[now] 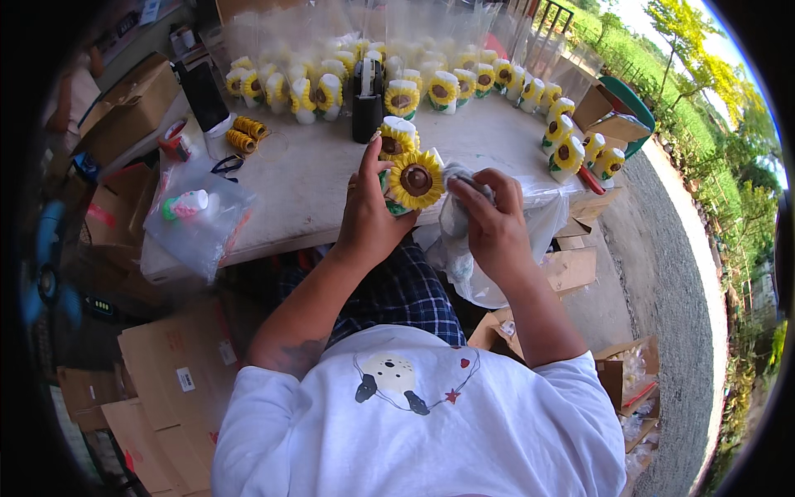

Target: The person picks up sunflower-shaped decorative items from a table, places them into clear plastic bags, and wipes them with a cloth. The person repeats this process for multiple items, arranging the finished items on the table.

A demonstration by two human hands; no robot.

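Observation:
My left hand [376, 208] holds a white candle with a yellow sunflower [417, 179] on its side, the flower facing up at me. In my right hand [497, 223] is a bunched grey cloth [458, 192], close against the right side of that candle. Just beyond my left fingers stands another sunflower candle [392, 140] on the table [292, 211]. A black tape dispenser [367, 109] stands upright behind it. Many more sunflower candles [443, 92] stand along the far side, several of them inside clear plastic bags [298, 31].
At left lie yellow twine spools [242, 140], dark scissors [228, 166], a red tape dispenser [177, 143], a black phone [204, 96] and a plastic bag [192, 230] with a pink-and-green candle on it. A plastic bag [487, 282] hangs off the front edge. Cardboard boxes [180, 360] surround the table.

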